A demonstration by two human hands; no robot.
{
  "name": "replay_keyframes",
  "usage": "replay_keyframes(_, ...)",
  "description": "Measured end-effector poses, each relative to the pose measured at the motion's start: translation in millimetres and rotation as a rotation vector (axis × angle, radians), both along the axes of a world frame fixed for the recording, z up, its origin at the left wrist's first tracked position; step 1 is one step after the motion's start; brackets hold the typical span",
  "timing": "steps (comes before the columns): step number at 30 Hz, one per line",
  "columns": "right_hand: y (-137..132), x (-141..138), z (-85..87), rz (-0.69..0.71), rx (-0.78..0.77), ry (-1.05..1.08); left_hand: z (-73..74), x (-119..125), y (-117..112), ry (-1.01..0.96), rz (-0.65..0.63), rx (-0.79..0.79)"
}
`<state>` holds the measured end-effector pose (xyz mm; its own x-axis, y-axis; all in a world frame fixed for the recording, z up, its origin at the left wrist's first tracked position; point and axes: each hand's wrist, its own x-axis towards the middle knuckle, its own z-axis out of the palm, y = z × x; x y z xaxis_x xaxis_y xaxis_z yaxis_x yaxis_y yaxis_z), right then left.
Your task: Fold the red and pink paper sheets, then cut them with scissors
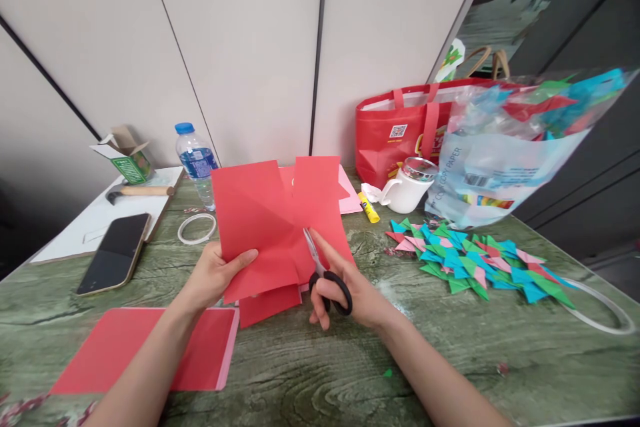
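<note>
My left hand [215, 275] pinches the lower left edge of a red paper sheet [260, 227] held up over the green table [325, 373]. My right hand [345, 283] grips black-handled scissors [327, 280], whose blades sit inside a cut that runs up the middle of the sheet. The paper is split into a left and a right flap. A stack of red and pink sheets [140, 350] lies flat on the table under my left forearm.
A phone [115, 252], tape ring [197, 228], water bottle [197, 161], hammer [137, 192] and small box [127, 157] lie at the left. A white mug [407, 188], yellow glue stick [369, 208], red bag [405, 130], plastic bag [505, 147] and folded paper triangles [475, 260] are at the right.
</note>
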<state>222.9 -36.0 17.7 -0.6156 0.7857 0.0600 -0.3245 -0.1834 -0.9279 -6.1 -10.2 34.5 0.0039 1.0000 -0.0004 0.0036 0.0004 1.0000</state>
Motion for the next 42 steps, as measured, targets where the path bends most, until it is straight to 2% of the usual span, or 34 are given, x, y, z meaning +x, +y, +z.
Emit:
replay_keyframes(2,3.1,-0.5,-1.1,-0.136,0.017,-0.002,0.2,-0.2,0.7,-0.022,0.000,0.012)
replay_keyframes(3,5.4,0.1,-2.0,-0.260,0.033,-0.005,0.1,-0.5,1.0,-0.036,0.008,0.022)
replay_keyframes(7,19.8,11.3,-6.5,-1.019,0.148,-0.059,0.5,-1.6,1.1,-0.079,0.055,0.026)
replay_keyframes(8,23.8,15.5,-7.2,-1.164,0.183,-0.065,0.9,-1.6,0.8,-0.087,0.054,0.010)
replay_keyframes(9,27.5,19.5,-7.9,-1.232,0.203,-0.050,1.4,-1.4,0.2,-0.097,0.047,-0.008)
replay_keyframes(11,32.9,25.1,-9.1,-1.183,0.180,-0.002,2.8,-0.8,-1.1,-0.116,0.009,-0.051)
replay_keyframes(14,35.0,25.3,-11.8,-0.957,0.051,0.010,5.1,0.8,-3.1,-0.130,-0.065,-0.125)
replay_keyframes(16,33.3,22.1,-13.3,-0.923,0.007,-0.011,6.8,2.5,-3.8,-0.141,-0.107,-0.183)
replay_keyframes(19,29.1,18.3,-13.3,-1.031,0.044,-0.041,10.1,6.0,-3.8,-0.183,-0.128,-0.247)
replay_keyframes(21,27.2,17.7,-12.1,-1.096,0.092,-0.069,12.1,7.8,-3.3,-0.214,-0.097,-0.276)
replay_keyframes(23,27.1,18.0,-11.6,-1.120,0.135,-0.091,12.7,8.3,-2.6,-0.233,-0.074,-0.315)
replay_keyframes(26,30.0,19.2,-13.1,-1.121,0.139,-0.099,10.3,6.6,-1.3,-0.241,-0.116,-0.337)
replay_keyframes(28,32.1,19.8,-13.3,-1.131,0.109,-0.092,7.7,5.4,-0.7,-0.238,-0.119,-0.304)
replay_keyframes(30,31.8,20.2,-10.6,-1.202,0.123,-0.058,5.8,5.0,-0.2,-0.233,-0.081,-0.247)
replay_keyframes(33,24.7,20.1,-1.8,-1.327,0.271,-0.004,5.2,5.9,0.6,-0.210,-0.015,-0.155)
replay_keyframes(34,21.0,19.8,1.1,-1.274,0.317,-0.008,5.5,6.2,0.9,-0.198,0.018,-0.137)
replay_keyframes(35,17.0,19.3,3.3,-1.123,0.337,-0.022,6.0,6.3,1.3,-0.185,0.051,-0.124)
replay_keyframes(38,6.6,15.7,4.3,-0.404,0.233,-0.089,7.7,6.0,2.5,-0.176,0.153,-0.080)
replay_keyframes(39,4.2,13.6,3.2,-0.215,0.184,-0.099,8.3,5.6,2.8,-0.190,0.184,-0.061)
replay_keyframes(40,2.4,11.3,1.8,-0.088,0.151,-0.099,8.8,5.3,3.2,-0.211,0.214,-0.039)
replay_keyframes(42,0.3,6.3,-1.1,0.012,0.135,-0.094,9.5,4.8,3.6,-0.249,0.262,0.007)
